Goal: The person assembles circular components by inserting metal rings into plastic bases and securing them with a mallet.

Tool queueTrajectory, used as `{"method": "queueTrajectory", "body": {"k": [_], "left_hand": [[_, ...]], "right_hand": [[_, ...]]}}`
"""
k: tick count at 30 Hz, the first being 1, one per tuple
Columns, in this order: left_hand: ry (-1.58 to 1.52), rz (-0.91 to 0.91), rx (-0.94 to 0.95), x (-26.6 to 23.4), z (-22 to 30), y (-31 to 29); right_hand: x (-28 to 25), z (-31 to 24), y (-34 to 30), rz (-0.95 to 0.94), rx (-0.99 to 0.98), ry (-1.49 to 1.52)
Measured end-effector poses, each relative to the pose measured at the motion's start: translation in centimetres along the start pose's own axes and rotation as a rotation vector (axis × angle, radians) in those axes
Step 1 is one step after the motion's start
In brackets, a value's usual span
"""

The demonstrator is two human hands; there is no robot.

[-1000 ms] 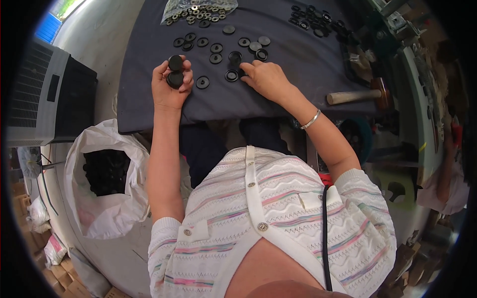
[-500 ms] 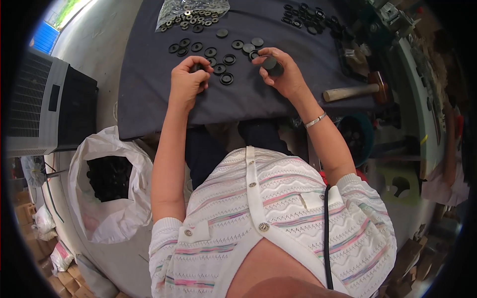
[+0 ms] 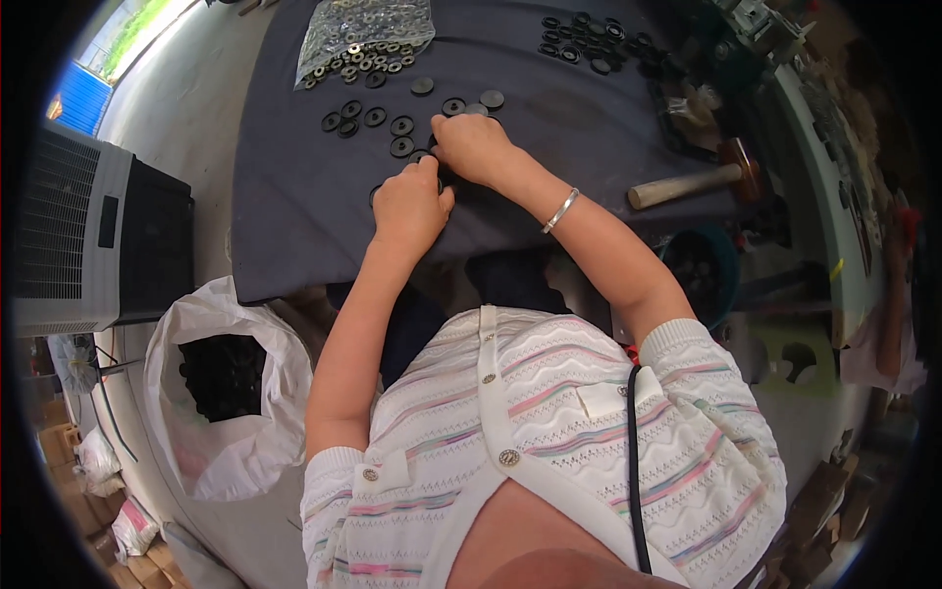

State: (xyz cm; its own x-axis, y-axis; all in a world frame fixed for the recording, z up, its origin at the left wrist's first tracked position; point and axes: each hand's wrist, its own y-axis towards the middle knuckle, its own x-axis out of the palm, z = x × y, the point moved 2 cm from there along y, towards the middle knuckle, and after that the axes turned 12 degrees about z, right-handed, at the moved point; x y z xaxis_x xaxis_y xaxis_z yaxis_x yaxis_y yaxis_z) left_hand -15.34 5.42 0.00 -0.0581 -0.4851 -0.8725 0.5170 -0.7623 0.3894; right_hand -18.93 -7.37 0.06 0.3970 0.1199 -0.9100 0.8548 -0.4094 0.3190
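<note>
Both hands meeting at middle of dark counter (image 3: pixel 294 226): left hand (image 3: pixel 410 204) and right hand (image 3: pixel 474 147) curled over black round discs (image 3: pixel 373 116), grip hidden, cannot tell. Small, stiff, light pieces, likely; best pinched at rim

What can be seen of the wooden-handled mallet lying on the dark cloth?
The wooden-handled mallet lies flat on its side at the right edge of the dark grey table cloth. Its pale, round wooden handle points toward the person's right forearm; its dark reddish-brown head faces the cluttered right side. Nothing grips it, and both hands are apart from it.
</note>
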Motion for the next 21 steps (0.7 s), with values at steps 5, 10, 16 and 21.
{"method": "queueTrajectory", "body": {"k": [5, 10, 16, 21], "left_hand": [[-0.010, -0.015, 0.050, -0.3, 0.0, 0.2], [-0.072, 0.038, 0.039, 0.0, -1.4, 0.0], [-1.833, -0.103, -0.754, -1.3, -1.9, -0.3], [-1.994, -0.104, -0.829, 0.3, -1.8, -0.8]], "right_hand": [[-0.2, 0.1, -0.1, -0.022, -0.087, 0.021], [-1.6, 2.7, -1.7, 0.128, 0.236, 0.779], [-5.7, 7.2, -3.4, 0.209, 0.666, 1.820], [-4.3, 8.2, -2.5, 0.228, 0.411, 1.035]]}}
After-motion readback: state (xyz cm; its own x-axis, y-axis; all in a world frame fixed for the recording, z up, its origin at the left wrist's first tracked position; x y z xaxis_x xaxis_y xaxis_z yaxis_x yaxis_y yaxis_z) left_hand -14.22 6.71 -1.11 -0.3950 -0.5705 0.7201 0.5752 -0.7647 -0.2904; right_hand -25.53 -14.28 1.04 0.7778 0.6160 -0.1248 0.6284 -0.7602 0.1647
